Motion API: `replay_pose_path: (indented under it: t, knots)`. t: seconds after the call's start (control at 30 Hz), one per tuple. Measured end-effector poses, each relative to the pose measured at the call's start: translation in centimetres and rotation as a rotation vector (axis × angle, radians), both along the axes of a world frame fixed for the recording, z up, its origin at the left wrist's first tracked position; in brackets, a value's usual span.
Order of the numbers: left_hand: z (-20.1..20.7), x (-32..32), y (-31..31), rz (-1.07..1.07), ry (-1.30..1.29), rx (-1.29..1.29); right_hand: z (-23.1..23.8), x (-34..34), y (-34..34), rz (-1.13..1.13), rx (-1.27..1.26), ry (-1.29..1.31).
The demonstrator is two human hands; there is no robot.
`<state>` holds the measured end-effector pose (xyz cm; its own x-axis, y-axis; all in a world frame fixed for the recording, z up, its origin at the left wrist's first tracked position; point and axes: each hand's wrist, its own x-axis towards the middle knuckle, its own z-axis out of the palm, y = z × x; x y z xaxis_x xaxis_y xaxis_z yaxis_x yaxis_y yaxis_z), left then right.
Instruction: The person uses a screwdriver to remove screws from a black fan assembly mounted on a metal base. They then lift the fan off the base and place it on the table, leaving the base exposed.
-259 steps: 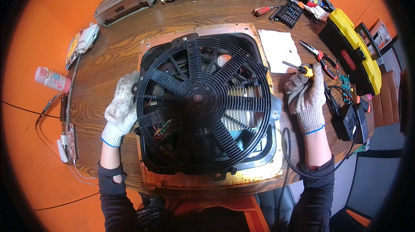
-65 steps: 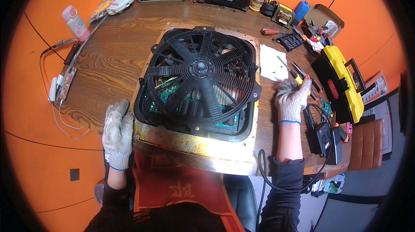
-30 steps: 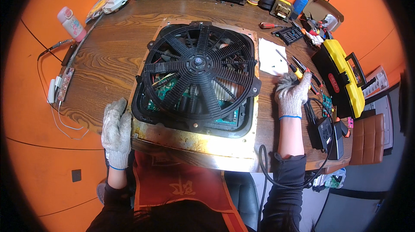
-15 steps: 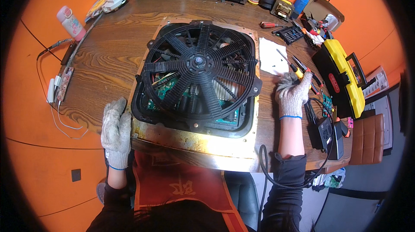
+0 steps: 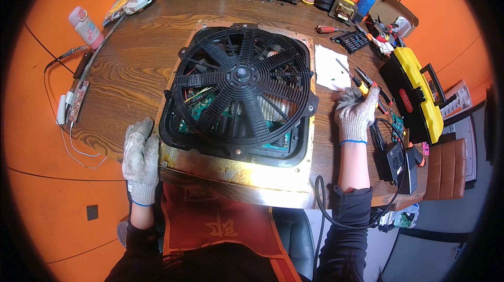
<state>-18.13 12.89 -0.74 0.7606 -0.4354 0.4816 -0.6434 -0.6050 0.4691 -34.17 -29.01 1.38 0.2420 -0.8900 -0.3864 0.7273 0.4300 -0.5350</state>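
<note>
A black cooling fan with a round ribbed guard lies face up on a square metal-edged unit. Green circuit boards and a silver finned heat sink show between the ribs. My left hand, in a dirty white knit glove, rests beside the unit's near left corner, fingers stretched out and holding nothing. At the right, my gloved right hand is curled at a yellow-handled screwdriver, thumb across the handle; the palm side is hidden. Pliers lie just beyond.
White paper with small dark screws lies right of the unit. Further right stands a yellow and black toolbox. A black cable loops past my right forearm near a black power adapter. A pink bottle stands far left.
</note>
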Motion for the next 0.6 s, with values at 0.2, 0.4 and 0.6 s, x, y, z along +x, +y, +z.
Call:
replay_pose_path:
  t: [0.2,0.4,0.6]
  knots:
    - [-0.08,-0.03,-0.02,0.04,0.049,-0.004,-0.13,0.04,-0.07,0.003,-0.001,-0.004]
    - [-0.02,-0.05,-0.07,0.019,0.013,-0.002,0.57,0.05,0.63,-0.015,-0.008,-0.015]
    - [-0.05,-0.05,-0.03,0.018,0.028,-0.014,0.36,0.15,0.5,-0.04,-0.005,-0.006]
